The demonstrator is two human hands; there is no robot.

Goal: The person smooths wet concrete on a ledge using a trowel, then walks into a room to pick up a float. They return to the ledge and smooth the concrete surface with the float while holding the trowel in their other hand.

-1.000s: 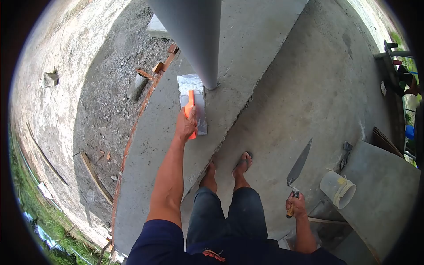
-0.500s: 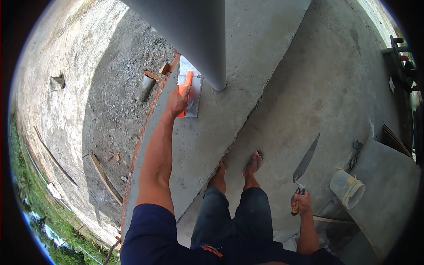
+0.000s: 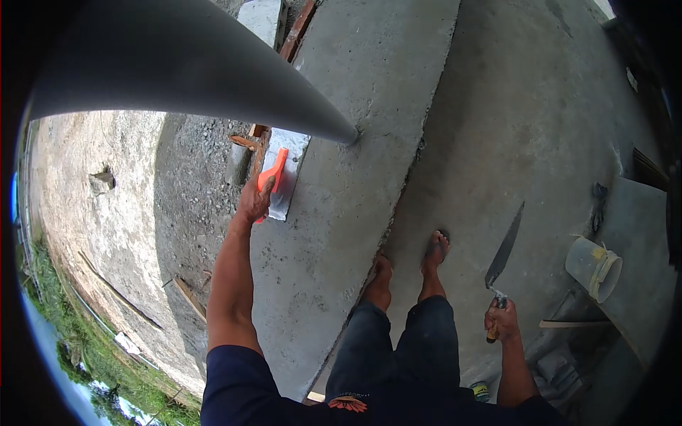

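My left hand (image 3: 257, 199) is closed around the orange handle of a plastering float (image 3: 287, 186), whose flat metal blade lies on the outer edge of the grey concrete ledge (image 3: 334, 206). Just beyond the float, a thick grey post (image 3: 284, 92) meets the ledge. On the other side, my right hand (image 3: 502, 319) grips the handle of a pointed trowel (image 3: 506, 248). Its blade points away from me, held above the lower concrete floor (image 3: 490, 156) and touching nothing that I can see.
A white bucket (image 3: 594, 270) lies tilted on its side at the right. Wooden form boards (image 3: 298, 30) run along the ledge's outer edge, with gravel (image 3: 195, 163) beyond. A loose concrete block (image 3: 101, 182) lies farther left. My feet (image 3: 436, 250) are beside the ledge's broken inner edge.
The view has swung, so the post now slants more to the left. My left hand and the float have moved outward along the ledge's edge, away from the post's base. The trowel stays in my right hand.
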